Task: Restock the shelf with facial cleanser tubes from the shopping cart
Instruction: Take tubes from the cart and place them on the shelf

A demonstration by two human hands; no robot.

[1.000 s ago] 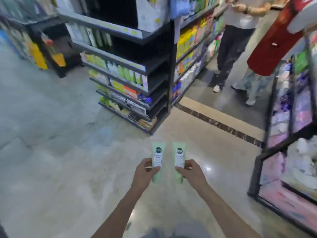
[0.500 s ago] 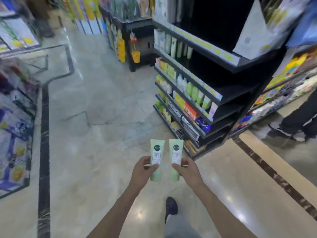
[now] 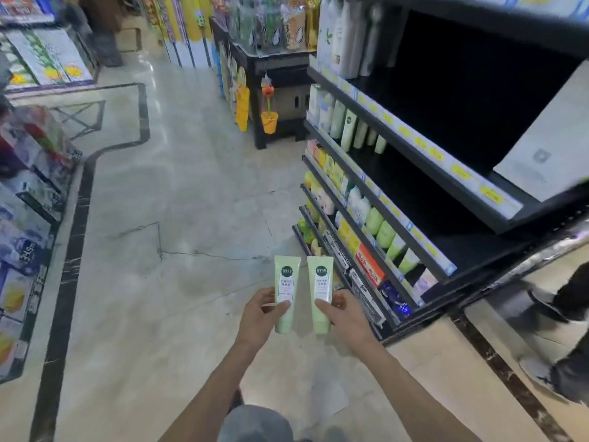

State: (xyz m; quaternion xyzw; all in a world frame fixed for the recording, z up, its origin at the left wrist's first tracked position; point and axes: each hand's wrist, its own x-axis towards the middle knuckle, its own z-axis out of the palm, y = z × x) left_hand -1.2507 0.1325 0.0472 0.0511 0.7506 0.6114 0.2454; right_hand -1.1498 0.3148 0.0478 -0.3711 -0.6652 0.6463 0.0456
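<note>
Left hand [image 3: 258, 317] gripping one pale green facial cleanser tube [image 3: 286, 295], fingers curled round it; right hand [image 3: 345, 320] gripping a second tube [image 3: 320, 295]. Both upright, side by side, apart, above the floor [image 3: 178, 218], near the dark shelf [image 3: 414, 148] to the right.

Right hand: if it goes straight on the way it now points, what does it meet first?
Probably the lower shelves just ahead and to its right; the right hand holds a tube. Depth is unclear.

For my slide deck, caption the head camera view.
Left hand and right hand each hold a green cleanser tube beside black shelving.
</note>
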